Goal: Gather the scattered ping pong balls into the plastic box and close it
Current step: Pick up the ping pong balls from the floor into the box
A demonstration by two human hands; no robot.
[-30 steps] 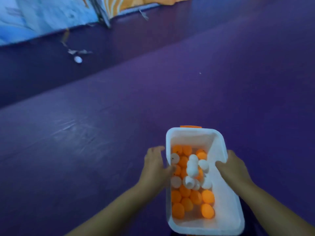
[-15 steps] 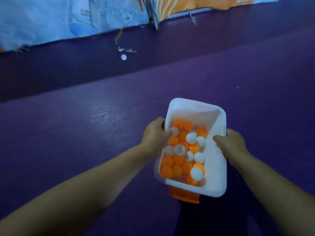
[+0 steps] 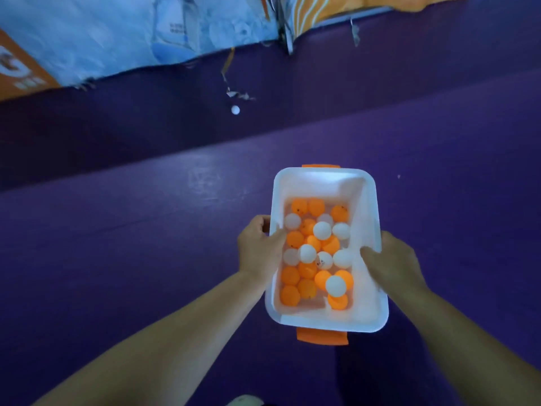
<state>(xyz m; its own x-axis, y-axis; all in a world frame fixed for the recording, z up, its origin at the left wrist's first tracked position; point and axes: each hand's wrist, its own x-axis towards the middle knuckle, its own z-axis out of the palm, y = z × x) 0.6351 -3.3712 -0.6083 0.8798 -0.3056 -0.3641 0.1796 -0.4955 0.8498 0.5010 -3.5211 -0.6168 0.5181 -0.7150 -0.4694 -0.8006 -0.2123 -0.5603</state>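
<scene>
White plastic box (image 3: pixel 322 186) sits between left hand (image 3: pixel 257 247) and right hand (image 3: pixel 389 262), each grip curled round its rim.

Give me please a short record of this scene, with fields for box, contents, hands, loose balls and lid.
box: plastic box, white, top open, orange latch at each end
contents: orange and white balls
left hand: grips the left rim
right hand: grips the right rim
loose balls: one white ball on purple floor, near the banner
lid: not in view
</scene>
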